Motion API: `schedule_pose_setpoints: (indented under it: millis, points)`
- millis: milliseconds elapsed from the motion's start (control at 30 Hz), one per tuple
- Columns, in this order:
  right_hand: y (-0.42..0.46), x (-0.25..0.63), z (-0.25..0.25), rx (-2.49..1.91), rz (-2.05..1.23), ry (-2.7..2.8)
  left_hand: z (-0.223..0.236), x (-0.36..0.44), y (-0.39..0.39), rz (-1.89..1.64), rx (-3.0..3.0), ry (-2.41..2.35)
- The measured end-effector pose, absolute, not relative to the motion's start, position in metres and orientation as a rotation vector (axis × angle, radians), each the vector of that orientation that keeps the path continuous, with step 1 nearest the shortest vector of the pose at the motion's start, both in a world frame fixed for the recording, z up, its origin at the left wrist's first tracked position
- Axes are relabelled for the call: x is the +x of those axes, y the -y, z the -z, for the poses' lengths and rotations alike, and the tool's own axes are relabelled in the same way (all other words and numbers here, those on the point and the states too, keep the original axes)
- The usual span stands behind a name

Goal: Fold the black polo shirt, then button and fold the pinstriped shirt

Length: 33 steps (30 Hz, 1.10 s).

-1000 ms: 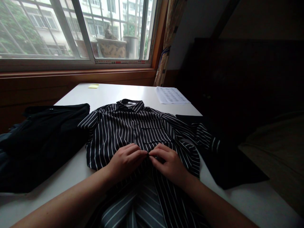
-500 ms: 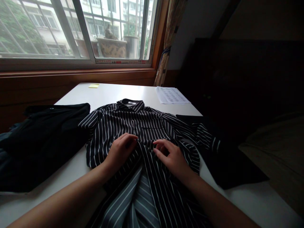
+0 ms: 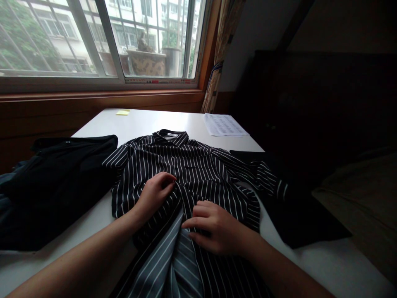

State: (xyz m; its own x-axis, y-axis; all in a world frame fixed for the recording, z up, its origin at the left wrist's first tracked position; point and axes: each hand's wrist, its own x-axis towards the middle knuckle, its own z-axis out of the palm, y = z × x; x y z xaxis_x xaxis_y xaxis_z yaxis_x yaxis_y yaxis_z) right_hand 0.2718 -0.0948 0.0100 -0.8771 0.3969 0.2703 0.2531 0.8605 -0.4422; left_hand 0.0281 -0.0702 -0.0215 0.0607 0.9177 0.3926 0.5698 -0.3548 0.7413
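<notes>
Shirt (image 3: 192,171) mid-surface (image 3: 139,123), btwn its L & R edges. L hand (image 3: 156,189) pinches shirt front; R hand (image 3: 215,227) nearer, fingers loosely parted, contact unclear. If L pinch slips, front edges might misalign.

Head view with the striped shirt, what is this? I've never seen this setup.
There's no machine: these are a person's bare left hand and right hand, filmed by a head-worn camera looking forward and down. On the white table lies a black, white-striped collared shirt, its lower front parted. Dark clothing lies at left, flat black fabric at right; a yellow paper and printed white sheets lie farther back. The left hand pinches the shirt's front edge. The right hand curls loosely over the lower front; whether it touches is unclear.
</notes>
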Motion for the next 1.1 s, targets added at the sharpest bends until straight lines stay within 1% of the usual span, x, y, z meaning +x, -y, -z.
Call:
schedule_pose_setpoints:
  millis: [267, 500, 600, 700, 867, 967, 1100]
  points:
    - [0.094, 0.271, -0.007, -0.586, -0.588, 2.805, 0.015, 0.031, 0.075, -1.267, 1.941, -1.418]
    - [0.09, 0.272, -0.002, -0.613, -0.547, 2.848, 0.005, 0.033, 0.091, -1.323, 2.11, -1.285]
    - [0.089, 0.273, -0.001, -0.648, -0.503, 2.853, 0.004, 0.031, 0.095, -1.226, 2.271, -1.129]
    - [0.088, 0.273, 0.0, -0.7, -0.485, 2.846, 0.006, 0.032, 0.095, -1.033, 2.427, -1.038]
    - [0.087, 0.273, 0.0, -0.877, -0.487, 2.8, 0.009, 0.035, 0.09, -0.754, 2.48, -1.143]
    - [0.087, 0.273, -0.003, -1.014, -0.512, 2.761, 0.009, 0.036, 0.088, -0.688, 2.472, -1.122]
    - [0.088, 0.274, -0.008, -1.12, -0.554, 2.721, 0.006, 0.034, 0.087, -0.667, 2.475, -0.948]
